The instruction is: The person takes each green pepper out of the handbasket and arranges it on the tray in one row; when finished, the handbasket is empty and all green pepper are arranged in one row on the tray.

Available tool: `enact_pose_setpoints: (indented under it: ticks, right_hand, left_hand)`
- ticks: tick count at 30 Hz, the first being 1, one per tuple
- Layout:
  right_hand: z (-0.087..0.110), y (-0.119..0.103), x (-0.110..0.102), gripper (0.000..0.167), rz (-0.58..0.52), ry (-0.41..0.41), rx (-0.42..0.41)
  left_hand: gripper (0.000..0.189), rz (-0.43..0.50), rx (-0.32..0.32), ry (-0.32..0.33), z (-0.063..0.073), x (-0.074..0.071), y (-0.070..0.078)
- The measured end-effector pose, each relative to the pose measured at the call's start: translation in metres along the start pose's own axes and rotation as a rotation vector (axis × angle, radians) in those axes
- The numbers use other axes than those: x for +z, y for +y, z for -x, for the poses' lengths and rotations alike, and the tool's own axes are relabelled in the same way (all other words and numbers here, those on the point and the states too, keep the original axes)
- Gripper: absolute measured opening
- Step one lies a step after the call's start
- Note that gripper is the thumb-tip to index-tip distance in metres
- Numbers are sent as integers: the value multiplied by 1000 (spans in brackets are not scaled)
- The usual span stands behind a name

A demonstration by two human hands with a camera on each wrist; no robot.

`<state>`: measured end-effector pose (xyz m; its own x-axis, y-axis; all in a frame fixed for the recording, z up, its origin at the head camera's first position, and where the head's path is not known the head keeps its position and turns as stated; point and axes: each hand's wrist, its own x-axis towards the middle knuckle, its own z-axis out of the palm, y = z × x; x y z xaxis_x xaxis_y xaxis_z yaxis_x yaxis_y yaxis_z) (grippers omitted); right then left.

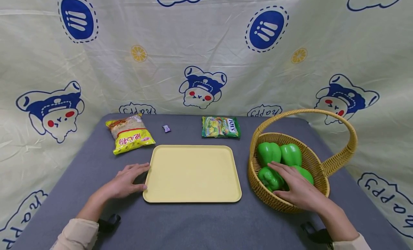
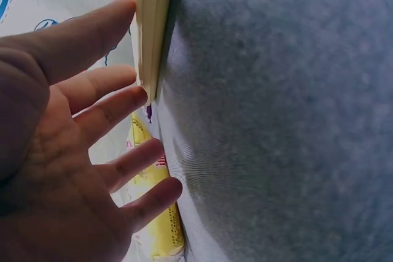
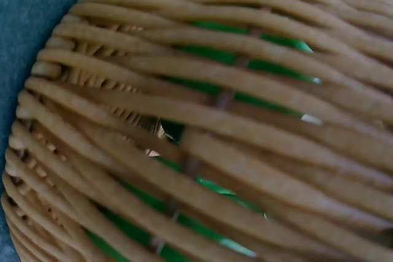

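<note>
A cream-coloured tray [image 1: 192,174] lies flat on the table in the head view. At its left edge is my left hand [image 1: 129,180], thumb and fingertips touching or nearly touching the rim; the left wrist view shows these fingers [image 2: 101,118] spread and fairly straight. A wicker basket [image 1: 258,192] with a tall handle stands on the right, holding several green bell peppers [image 1: 269,152]. Over it reaches my right hand [image 1: 298,189], its fingers and thumb spread around the near-left bell pepper [image 1: 270,179]. Only basket weave [image 3: 202,115] with green behind it fills the right wrist view.
Behind the tray lie a yellow snack bag [image 1: 130,134], a tiny purple packet [image 1: 166,128] and a green snack packet [image 1: 221,127]. The basket's handle [image 1: 350,135] arches high and leans right. A printed cloth [image 1: 206,38] hangs behind the grey table [image 1: 193,225].
</note>
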<state>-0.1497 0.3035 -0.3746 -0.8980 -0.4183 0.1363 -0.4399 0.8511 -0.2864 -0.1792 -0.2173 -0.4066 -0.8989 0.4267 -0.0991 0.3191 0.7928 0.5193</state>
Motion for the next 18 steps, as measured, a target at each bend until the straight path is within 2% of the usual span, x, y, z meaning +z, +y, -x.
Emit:
enact_pose_setpoints:
  ticks: [6, 18]
  right_hand:
    - [-2, 4, 0, 80, -3, -22, -7]
    - [-7, 9, -1, 76, -57, -92, 47]
  left_hand:
    - [67, 22, 12, -24, 0, 0, -1]
    - [71, 52, 47, -39, -3, -1, -6]
